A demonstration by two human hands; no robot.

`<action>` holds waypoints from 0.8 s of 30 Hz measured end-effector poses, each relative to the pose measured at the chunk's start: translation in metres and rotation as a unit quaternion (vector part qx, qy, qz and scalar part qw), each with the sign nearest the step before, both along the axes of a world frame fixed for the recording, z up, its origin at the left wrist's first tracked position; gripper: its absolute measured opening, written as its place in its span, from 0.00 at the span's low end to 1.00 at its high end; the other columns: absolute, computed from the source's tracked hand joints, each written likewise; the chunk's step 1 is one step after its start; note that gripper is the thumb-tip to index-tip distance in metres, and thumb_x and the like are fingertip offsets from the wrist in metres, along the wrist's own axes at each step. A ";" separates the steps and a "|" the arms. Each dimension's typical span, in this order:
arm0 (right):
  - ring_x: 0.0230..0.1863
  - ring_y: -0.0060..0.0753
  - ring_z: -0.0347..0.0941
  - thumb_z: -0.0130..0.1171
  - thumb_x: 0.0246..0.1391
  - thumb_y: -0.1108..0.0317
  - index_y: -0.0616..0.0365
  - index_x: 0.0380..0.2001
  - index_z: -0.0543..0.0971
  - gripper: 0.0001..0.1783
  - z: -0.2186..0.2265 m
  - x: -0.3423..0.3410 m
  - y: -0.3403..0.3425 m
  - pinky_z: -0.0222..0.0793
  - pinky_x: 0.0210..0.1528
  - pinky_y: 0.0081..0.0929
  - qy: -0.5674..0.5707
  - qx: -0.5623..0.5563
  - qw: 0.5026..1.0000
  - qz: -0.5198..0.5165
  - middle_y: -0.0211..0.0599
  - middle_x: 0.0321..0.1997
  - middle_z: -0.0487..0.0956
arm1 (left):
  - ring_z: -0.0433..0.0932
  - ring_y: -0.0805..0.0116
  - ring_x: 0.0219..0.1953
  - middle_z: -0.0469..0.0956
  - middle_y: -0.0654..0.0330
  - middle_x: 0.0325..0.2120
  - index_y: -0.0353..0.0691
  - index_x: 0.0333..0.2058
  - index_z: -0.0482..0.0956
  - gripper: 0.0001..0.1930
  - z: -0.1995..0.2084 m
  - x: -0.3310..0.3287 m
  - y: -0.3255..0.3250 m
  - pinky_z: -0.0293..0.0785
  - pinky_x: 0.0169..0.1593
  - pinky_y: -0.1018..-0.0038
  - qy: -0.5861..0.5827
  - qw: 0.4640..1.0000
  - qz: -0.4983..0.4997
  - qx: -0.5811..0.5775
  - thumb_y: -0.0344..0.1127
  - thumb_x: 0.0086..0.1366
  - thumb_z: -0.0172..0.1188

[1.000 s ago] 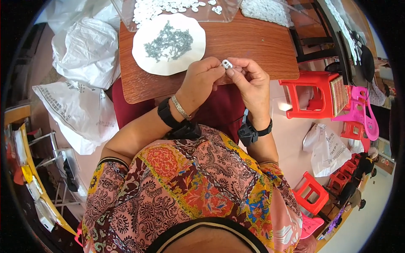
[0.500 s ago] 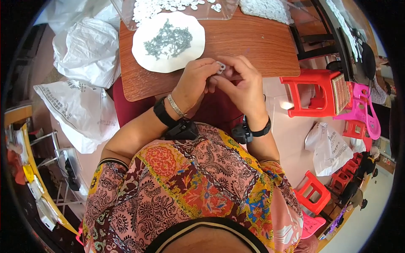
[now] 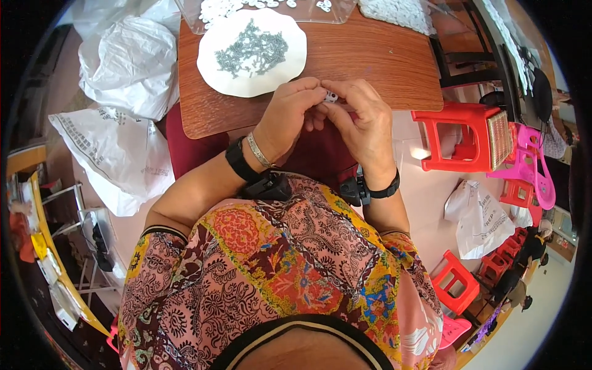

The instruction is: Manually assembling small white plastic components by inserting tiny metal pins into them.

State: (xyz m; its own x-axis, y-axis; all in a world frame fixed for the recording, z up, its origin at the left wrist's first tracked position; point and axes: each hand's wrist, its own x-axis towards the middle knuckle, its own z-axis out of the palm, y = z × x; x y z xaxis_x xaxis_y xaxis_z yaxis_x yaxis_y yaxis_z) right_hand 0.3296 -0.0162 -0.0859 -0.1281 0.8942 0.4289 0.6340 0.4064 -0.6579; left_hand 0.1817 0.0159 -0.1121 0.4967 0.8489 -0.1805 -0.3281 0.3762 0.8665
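Note:
Both hands meet over the near edge of the wooden table, pinching one small white plastic piece [image 3: 331, 97] with dark holes between their fingertips. My left hand [image 3: 290, 111] grips it from the left with thumb and fingers. From the other side my right hand [image 3: 361, 111] closes on it too. Fingers cover most of the piece. Just beyond my left hand stands a white wavy-rimmed plate [image 3: 213, 77] holding a heap of small grey screws [image 3: 253, 50]. A clear tray [image 3: 336, 15] at the far edge holds many loose white plastic pieces [image 3: 222, 7].
The brown wooden table [image 3: 382, 68] carries a bag of white pieces [image 3: 394, 13] at its far right. White sacks [image 3: 126, 68] lie on the left. Red plastic stools [image 3: 456, 117] and a pink chair [image 3: 536, 166] stand on the right, near another white bag [image 3: 478, 216].
Both hands have shifted slightly right with the white piece, which is turned and more covered by fingers. The view has moved a little, so the plate and table sit slightly higher.

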 end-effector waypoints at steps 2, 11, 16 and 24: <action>0.31 0.33 0.75 0.63 0.42 0.79 0.61 0.39 0.79 0.16 0.002 -0.002 -0.001 0.71 0.32 0.23 -0.011 0.007 1.000 0.000 0.39 0.30 0.76 | 0.69 0.78 0.18 0.70 0.66 0.18 0.39 0.23 0.71 0.11 0.000 -0.002 0.000 0.63 0.22 0.83 0.017 1.000 -0.005 0.014 0.35 0.63 0.47; 0.31 0.40 0.77 0.62 0.43 0.78 0.59 0.38 0.78 0.15 -0.002 -0.010 -0.003 0.71 0.32 0.27 -0.033 0.039 0.998 -0.024 0.42 0.30 0.79 | 0.67 0.79 0.17 0.70 0.66 0.16 0.38 0.23 0.71 0.12 0.002 -0.003 -0.002 0.61 0.21 0.84 0.041 0.998 0.030 0.033 0.35 0.63 0.46; 0.29 0.41 0.77 0.61 0.44 0.78 0.60 0.37 0.78 0.13 -0.001 -0.014 -0.002 0.71 0.30 0.27 -0.036 0.067 0.997 -0.017 0.42 0.27 0.79 | 0.67 0.77 0.16 0.69 0.64 0.16 0.35 0.23 0.71 0.13 0.005 -0.006 -0.004 0.62 0.20 0.82 0.038 0.997 0.042 0.056 0.34 0.64 0.46; 0.27 0.39 0.77 0.61 0.44 0.78 0.59 0.37 0.78 0.13 -0.010 -0.017 0.002 0.70 0.29 0.26 -0.046 0.085 0.995 0.015 0.42 0.27 0.78 | 0.67 0.78 0.18 0.69 0.64 0.17 0.35 0.23 0.71 0.12 0.002 -0.009 -0.008 0.62 0.21 0.83 0.019 0.998 0.060 0.021 0.33 0.64 0.45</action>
State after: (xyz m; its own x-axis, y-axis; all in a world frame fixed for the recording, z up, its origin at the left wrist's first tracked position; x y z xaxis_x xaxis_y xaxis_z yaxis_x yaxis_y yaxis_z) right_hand 0.3126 -0.0142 -0.0962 -0.1991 0.8047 0.5594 0.6737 0.5269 -0.5181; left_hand 0.1731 0.0080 -0.1100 0.3837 0.9093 -0.1608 -0.3349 0.2993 0.8935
